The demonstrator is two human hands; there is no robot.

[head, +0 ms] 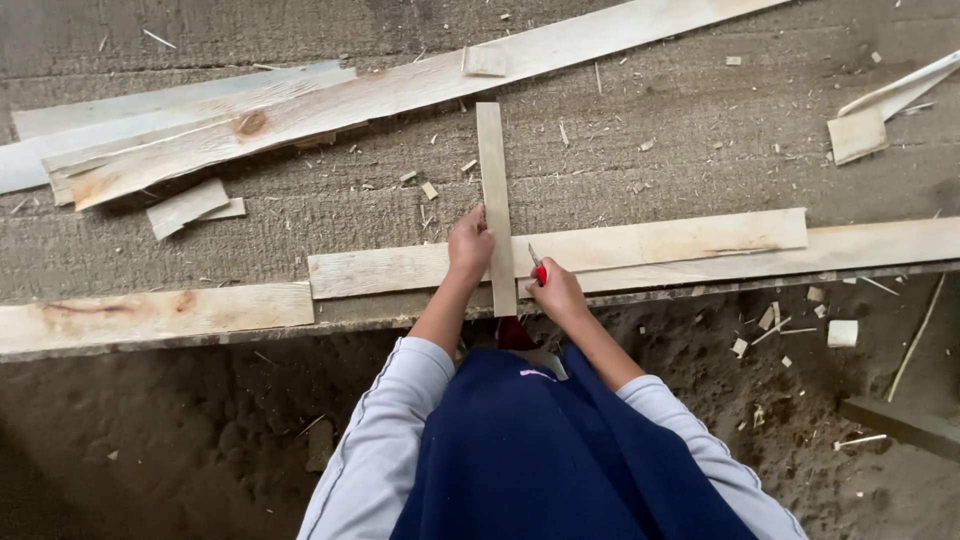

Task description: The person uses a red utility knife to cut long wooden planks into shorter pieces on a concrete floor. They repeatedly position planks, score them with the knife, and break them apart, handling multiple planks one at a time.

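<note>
A narrow wooden strip [493, 170] lies lengthwise away from me, across a wider plank [660, 243] that rests on a concrete ledge. My left hand [469, 246] presses on the strip's left edge near its lower end. My right hand [556, 291] grips a small red-handled knife [537, 268], its blade pointing up just right of the strip, over the plank.
Long planks [330, 105] lie diagonally at the back left. Another board [150, 315] runs along the ledge's edge. Small offcuts [857, 135] and wood chips are scattered around. Below the ledge is dirt ground [160, 440] with scraps [842, 333].
</note>
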